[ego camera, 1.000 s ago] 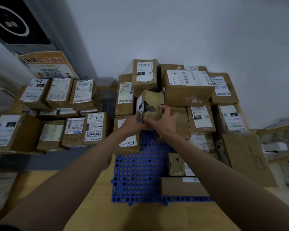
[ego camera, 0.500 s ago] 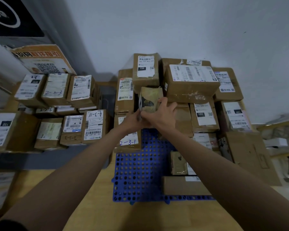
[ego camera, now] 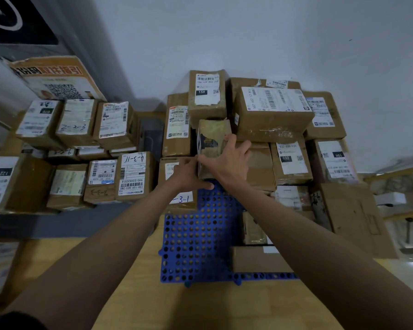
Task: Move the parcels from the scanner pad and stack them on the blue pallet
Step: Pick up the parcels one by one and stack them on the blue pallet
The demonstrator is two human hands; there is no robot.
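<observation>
A small brown parcel [ego camera: 212, 136] wrapped in shiny tape stands upright among the stacked parcels at the back of the blue pallet [ego camera: 196, 236]. My right hand [ego camera: 227, 160] grips its right side and front, fingers spread over it. My left hand [ego camera: 188, 172] holds its lower left edge, thumb under the base. Taller stacked boxes [ego camera: 272, 110] rise behind and to the right. A box marked "-3-1" [ego camera: 181, 198] sits just left of my hands.
On the grey scanner pad [ego camera: 57, 222] at the left stand several labelled parcels [ego camera: 131, 175]. More boxes lie on the pallet's right side [ego camera: 255, 258]. A leaning cardboard sheet [ego camera: 358, 217] is at the far right. A wall is close behind.
Both hands have carried the small parcel slightly farther back and lower into the gap between the stacked boxes. The view has tilted a little.
</observation>
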